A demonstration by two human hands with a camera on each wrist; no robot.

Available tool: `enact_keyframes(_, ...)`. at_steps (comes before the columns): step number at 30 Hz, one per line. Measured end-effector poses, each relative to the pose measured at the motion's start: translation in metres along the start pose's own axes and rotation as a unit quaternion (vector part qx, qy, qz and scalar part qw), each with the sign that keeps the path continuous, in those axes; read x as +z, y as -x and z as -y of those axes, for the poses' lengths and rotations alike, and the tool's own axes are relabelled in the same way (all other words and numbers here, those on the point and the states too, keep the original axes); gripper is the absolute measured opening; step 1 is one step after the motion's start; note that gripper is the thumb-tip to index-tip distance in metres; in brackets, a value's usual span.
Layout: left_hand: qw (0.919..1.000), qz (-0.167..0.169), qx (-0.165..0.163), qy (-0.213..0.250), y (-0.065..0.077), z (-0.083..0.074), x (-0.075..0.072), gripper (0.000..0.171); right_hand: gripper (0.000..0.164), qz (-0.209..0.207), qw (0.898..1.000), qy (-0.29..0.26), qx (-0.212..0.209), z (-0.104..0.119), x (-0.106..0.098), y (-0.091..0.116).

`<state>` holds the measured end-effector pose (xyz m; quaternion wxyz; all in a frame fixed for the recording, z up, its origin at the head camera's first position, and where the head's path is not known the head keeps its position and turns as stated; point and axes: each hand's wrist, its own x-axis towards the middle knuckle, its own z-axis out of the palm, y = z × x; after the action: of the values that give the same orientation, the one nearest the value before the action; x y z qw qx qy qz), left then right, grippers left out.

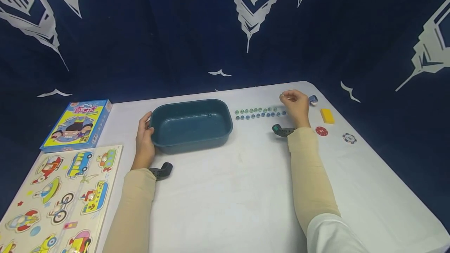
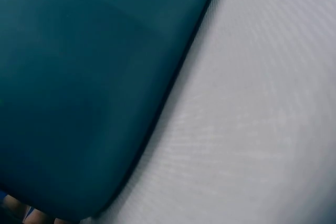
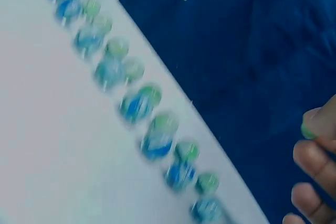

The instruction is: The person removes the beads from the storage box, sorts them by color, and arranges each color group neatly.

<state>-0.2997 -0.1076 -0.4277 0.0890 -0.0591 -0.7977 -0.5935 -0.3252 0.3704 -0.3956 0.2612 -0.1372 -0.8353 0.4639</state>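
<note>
At the left end of a dark teal plastic basin (image 1: 191, 143), my left hand (image 1: 144, 143) holds the wall, its thumb near the rim. Below the basin's edge in the left wrist view, a few fingertips (image 2: 37, 216) show. My right hand (image 1: 297, 106) is raised past the right end of two rows of glass marbles. Between its thumb and finger it pinches a green marble (image 3: 307, 131), partly hidden by the fingertips. Green marbles (image 1: 260, 109) form the far row and blue marbles (image 1: 263, 115) the near one, both to the right of the basin.
Right of my right hand lie a small blue-and-white object (image 1: 313, 100), a yellow block (image 1: 327, 116), a red chip (image 1: 321, 130) and a white-and-black chip (image 1: 349, 138). A boxed game (image 1: 79, 124) and a vehicle puzzle board (image 1: 59, 198) occupy the left side. A dark curtain (image 1: 175, 50) hangs behind.
</note>
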Motion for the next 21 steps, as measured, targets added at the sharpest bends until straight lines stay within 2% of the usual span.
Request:
enact_keyframes(4, 1.0000, 0.000, -0.003, -0.005, 0.000, 0.001, 0.000, 0.062, 0.026, 0.020, 0.998, 0.049, 0.029, -0.010, -0.001, 0.002)
enact_keyframes(11, 0.9999, -0.006, -0.007, -0.011, 0.001, 0.002, 0.000, 0.063, 0.029, 0.030, 0.992, 0.111, 0.041, -0.022, 0.003, 0.003)
enact_keyframes(21, 0.9999, -0.010, -0.006, 0.001, -0.001, 0.003, 0.000, 0.061, 0.031, 0.055, 0.985, 0.142, 0.076, -0.026, 0.005, 0.001)
